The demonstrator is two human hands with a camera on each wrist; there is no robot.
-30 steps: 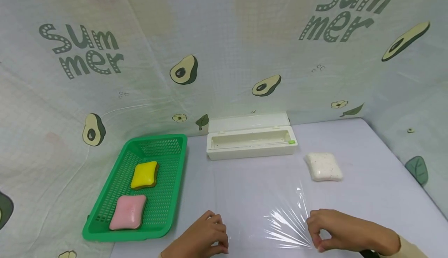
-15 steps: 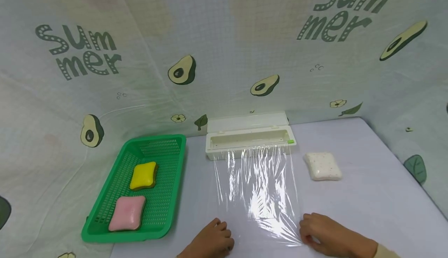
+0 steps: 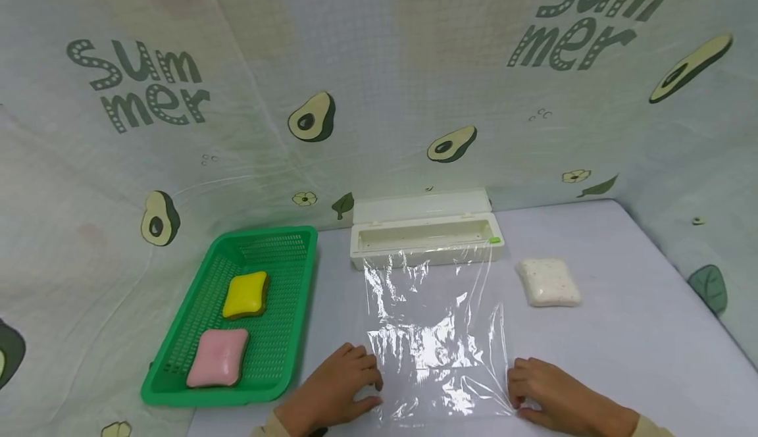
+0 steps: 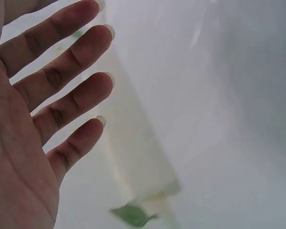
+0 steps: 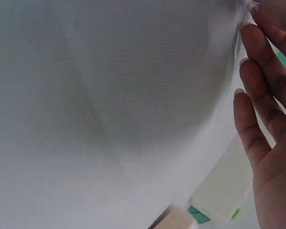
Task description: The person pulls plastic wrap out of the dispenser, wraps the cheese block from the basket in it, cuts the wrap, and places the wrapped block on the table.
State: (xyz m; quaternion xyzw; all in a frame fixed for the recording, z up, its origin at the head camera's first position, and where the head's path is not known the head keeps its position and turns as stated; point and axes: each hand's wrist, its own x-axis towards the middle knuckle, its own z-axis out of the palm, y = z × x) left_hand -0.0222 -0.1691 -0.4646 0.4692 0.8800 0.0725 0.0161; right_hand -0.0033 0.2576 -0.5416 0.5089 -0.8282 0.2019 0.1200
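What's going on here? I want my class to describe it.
Someone is handling clear film. The right hand pinches its near right corner; the left hand is by its left edge. The film reaches back to an open white box. A white block lies to the right; a yellow block and a pink block sit in a green basket.

I am in a curtained-off workspace: pale whitish fabric sheeting (image 3: 379, 62) printed with green avocados (image 3: 312, 116) rises round my flat, pale-lilac table (image 3: 639, 292), hiding the wider room.
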